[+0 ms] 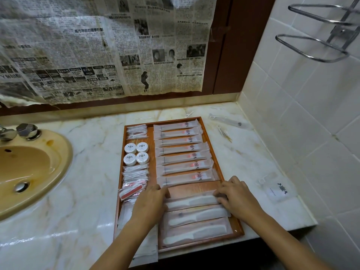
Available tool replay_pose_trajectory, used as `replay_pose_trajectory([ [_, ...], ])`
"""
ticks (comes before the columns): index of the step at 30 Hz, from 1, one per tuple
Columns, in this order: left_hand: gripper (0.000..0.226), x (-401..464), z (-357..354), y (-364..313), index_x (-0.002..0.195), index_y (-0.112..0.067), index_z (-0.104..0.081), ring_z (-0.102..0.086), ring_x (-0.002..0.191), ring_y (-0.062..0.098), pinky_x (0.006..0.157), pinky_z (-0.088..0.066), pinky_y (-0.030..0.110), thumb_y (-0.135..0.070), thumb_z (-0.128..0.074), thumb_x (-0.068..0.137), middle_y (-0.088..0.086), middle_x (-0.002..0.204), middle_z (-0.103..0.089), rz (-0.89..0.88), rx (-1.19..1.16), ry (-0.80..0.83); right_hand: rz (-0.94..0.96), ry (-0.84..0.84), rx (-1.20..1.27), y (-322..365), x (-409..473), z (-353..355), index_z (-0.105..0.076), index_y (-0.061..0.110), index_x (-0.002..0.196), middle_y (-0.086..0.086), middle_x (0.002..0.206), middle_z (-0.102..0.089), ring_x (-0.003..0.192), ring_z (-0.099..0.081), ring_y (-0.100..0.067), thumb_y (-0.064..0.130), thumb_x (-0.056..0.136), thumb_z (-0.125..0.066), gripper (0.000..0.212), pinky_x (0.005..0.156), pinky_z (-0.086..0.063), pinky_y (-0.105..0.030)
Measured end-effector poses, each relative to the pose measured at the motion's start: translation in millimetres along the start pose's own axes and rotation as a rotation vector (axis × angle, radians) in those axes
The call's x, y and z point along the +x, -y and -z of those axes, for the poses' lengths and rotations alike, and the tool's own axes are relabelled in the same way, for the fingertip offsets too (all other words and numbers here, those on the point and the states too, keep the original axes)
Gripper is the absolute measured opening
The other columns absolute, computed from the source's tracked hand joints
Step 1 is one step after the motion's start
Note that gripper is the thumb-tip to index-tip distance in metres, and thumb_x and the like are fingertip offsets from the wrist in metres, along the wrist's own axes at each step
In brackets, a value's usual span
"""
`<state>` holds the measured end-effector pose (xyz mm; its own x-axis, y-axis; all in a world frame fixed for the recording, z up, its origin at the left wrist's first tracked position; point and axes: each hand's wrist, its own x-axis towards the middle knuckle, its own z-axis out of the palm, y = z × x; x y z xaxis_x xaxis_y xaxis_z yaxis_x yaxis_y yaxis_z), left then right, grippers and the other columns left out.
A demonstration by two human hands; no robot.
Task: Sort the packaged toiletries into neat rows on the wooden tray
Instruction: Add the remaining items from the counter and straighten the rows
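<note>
Both hands press down on the top comb packet to line it up. The left hand holds its left end and the right hand holds its right end, fingers bent over the edges. I think it needs a small push up to fill the gap. Past the fingers, the wooden tray holds long toothbrush packets in a row. Round soaps sit beyond the left hand.
</note>
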<state>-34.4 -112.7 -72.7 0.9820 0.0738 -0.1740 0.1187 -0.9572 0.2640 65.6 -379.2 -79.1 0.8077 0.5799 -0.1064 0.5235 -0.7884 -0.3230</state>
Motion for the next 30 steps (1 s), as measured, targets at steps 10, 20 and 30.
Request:
replay_pose_trajectory([
  [10,0.021,28.0,14.2,-30.0,0.111,-0.033,-0.065,-0.061,0.095,0.012,0.08,-0.053,0.03,-0.04,-0.054,0.095,-0.009,0.112,-0.063,-0.042,-0.057,-0.059,-0.134,-0.22,0.239,-16.4,-8.2,14.4,-0.072,0.034,0.103,0.021,0.1,-0.064,0.101,-0.047,-0.007,0.025,0.091,-0.065,0.016,0.09,-0.043,-0.031],
  [20,0.017,89.2,15.6,-143.0,0.109,-0.032,-0.065,-0.058,0.085,0.003,0.074,-0.049,0.02,-0.031,-0.055,0.096,-0.012,0.103,-0.064,-0.187,-0.237,-0.072,-0.595,-0.576,0.294,-87.3,-46.1,18.1,-0.067,0.014,0.116,-0.007,0.112,-0.066,0.106,-0.055,-0.03,0.006,0.084,-0.069,0.033,0.091,-0.048,-0.043],
  [30,0.024,122.2,-26.1,-250.1,0.117,-0.026,-0.064,-0.059,0.102,0.015,0.086,-0.047,0.03,-0.03,-0.054,0.096,-0.006,0.11,-0.065,-0.346,-0.246,0.121,-0.713,-0.62,0.328,-122.3,-64.8,5.4,-0.061,0.004,0.125,-0.013,0.128,-0.059,0.123,-0.052,-0.031,-0.002,0.087,-0.06,0.038,0.105,-0.042,-0.04],
])
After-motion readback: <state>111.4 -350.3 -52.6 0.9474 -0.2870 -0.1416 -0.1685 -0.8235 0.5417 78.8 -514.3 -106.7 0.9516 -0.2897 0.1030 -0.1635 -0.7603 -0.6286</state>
